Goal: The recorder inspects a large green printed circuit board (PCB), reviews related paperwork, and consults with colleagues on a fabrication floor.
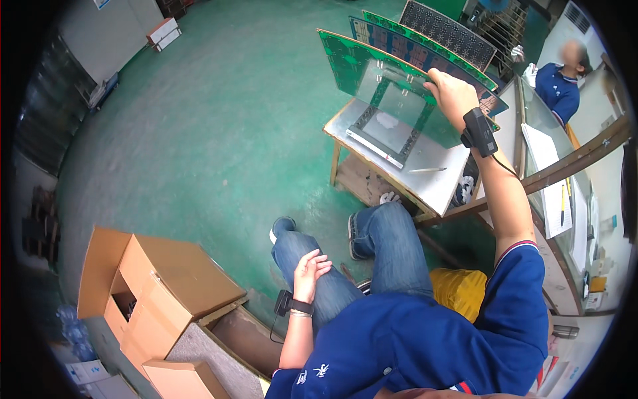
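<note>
Head view showed a metal-topped table [425, 191] with a green circuit panel [341, 60] leaning upright over its far side, ahead of a blue panel [372, 32] and a black panel [432, 23]. The right hand [455, 96] pinched the green one's upper edge; the left hand [310, 269], seemingly empty, lay loosely curled on the thigh. Handling looked midway: panel raised, not yet released; how many were finished or left was unclear. A thin pen-like tool [428, 169] lay on the tabletop.

In the upper right of the view, the pale tabletop [444, 191] carries a dark frame [379, 145] and, near it, a thin pointed tool [427, 169].
</note>
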Demonstrator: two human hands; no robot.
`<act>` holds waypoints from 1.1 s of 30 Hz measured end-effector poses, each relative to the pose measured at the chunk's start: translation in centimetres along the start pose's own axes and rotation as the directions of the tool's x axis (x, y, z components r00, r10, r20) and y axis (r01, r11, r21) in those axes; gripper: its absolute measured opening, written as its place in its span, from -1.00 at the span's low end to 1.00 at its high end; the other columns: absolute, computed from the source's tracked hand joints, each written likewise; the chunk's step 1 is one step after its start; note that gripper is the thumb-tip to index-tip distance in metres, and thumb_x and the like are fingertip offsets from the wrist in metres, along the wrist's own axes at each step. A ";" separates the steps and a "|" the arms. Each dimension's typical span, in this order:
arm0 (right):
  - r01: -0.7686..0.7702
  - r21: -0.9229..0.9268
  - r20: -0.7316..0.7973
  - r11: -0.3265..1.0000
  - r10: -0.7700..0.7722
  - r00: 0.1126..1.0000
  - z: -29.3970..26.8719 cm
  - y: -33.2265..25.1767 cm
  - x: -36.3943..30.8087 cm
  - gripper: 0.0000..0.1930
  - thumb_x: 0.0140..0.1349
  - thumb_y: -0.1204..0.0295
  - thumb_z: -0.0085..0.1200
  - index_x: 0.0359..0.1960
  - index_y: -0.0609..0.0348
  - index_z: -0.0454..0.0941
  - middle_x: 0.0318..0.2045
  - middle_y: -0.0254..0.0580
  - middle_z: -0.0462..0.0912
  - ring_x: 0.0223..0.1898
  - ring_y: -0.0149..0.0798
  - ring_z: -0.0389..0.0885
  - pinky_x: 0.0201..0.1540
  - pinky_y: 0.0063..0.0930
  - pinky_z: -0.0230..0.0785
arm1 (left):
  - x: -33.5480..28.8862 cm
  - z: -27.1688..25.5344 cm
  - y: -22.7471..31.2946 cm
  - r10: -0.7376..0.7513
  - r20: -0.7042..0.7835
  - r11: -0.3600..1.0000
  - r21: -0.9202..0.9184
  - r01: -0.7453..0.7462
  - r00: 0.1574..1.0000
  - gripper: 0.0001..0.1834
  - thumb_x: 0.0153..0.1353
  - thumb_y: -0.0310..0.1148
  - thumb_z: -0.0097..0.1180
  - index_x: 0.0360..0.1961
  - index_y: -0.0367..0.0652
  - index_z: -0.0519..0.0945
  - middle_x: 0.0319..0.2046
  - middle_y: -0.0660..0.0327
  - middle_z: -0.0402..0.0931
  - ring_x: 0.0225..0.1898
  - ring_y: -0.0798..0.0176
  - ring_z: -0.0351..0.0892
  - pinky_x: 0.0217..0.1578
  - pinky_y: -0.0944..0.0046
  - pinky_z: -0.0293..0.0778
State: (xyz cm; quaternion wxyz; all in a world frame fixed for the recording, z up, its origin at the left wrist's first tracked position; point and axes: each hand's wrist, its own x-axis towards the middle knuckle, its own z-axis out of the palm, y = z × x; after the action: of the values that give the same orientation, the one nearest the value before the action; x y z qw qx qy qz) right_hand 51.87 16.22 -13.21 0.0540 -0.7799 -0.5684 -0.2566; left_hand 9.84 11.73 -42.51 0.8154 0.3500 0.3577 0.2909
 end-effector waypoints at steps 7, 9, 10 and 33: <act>-0.033 -0.006 0.045 0.999 0.033 0.998 1.5 1.3 0.4 -0.81 0.20 0.23 -0.01 -0.31 0.04 0.36 -0.44 -0.18 0.56 -0.39 -0.06 0.58 -0.40 -0.24 0.43 | 0.4 -0.1 0.1 -0.032 0.046 0.999 -0.014 0.033 0.998 -0.64 0.34 -0.34 -0.16 0.09 -0.31 0.30 -0.11 -0.05 0.46 -0.15 0.08 0.55 -0.10 0.16 0.51; -0.004 0.000 0.057 1.000 0.004 0.998 1.2 1.8 0.6 -0.81 0.20 0.24 -0.01 -0.31 0.05 0.35 -0.44 -0.16 0.56 -0.39 -0.05 0.58 -0.40 -0.23 0.43 | 0.8 -0.1 0.1 -0.030 0.072 0.999 -0.043 0.033 0.997 -0.64 0.34 -0.35 -0.16 0.09 -0.30 0.30 -0.10 -0.06 0.45 -0.15 0.07 0.55 -0.10 0.16 0.51; -0.010 -0.002 0.056 1.000 0.010 0.998 1.4 2.0 0.7 -0.81 0.20 0.24 -0.01 -0.31 0.05 0.35 -0.44 -0.16 0.56 -0.39 -0.05 0.58 -0.40 -0.23 0.43 | 0.8 -0.1 0.1 -0.031 0.077 0.999 -0.039 0.034 0.997 -0.64 0.34 -0.35 -0.16 0.09 -0.30 0.30 -0.10 -0.06 0.45 -0.15 0.07 0.55 -0.10 0.16 0.51; -0.024 0.244 0.113 0.970 -0.004 0.994 1.4 0.7 -1.6 -0.84 0.24 0.35 -0.09 -0.22 0.15 0.34 -0.45 0.08 0.54 -0.35 0.13 0.54 -0.34 -0.08 0.39 | 0.5 -0.9 0.4 -0.024 0.138 0.994 -0.105 0.039 0.990 -0.61 0.34 -0.33 -0.14 0.13 -0.29 0.25 -0.08 -0.10 0.44 -0.13 0.02 0.54 -0.09 0.12 0.50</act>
State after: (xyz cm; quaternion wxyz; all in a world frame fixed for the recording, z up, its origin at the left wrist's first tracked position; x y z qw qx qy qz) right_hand 52.67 15.12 -15.03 0.1189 -0.7835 -0.5937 -0.1396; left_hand 9.37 12.67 -42.87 0.8603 0.3189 0.2902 0.2720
